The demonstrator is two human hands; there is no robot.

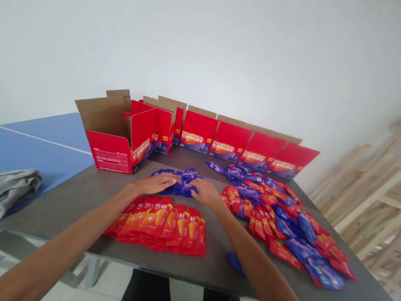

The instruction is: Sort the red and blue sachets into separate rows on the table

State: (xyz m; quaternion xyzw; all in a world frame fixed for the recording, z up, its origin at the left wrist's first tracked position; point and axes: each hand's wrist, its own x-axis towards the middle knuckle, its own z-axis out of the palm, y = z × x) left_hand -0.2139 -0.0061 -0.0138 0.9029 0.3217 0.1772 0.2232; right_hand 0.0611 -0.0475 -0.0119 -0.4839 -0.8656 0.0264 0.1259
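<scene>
Purple sachets (183, 183) lie in a row at the middle of the table, partly under both hands. My left hand (159, 182) rests flat over their left part, fingers stretched out towards the right. At the right end of the row, my right hand (204, 191) has its fingers bent round the sachets, with the thumb on the near side. Fingertip detail is slightly blurred. Closer to me, beneath my forearms, red and orange sachets (165, 223) are spread in an overlapping row.
A mixed heap of red and purple sachets (279, 215) covers the table's right side. One purple sachet (235, 263) lies near the front edge. Open red cartons (229, 141) line the back and left. A grey cloth (5, 191) lies on the blue table (63, 132); wooden frames (387, 197) stand right.
</scene>
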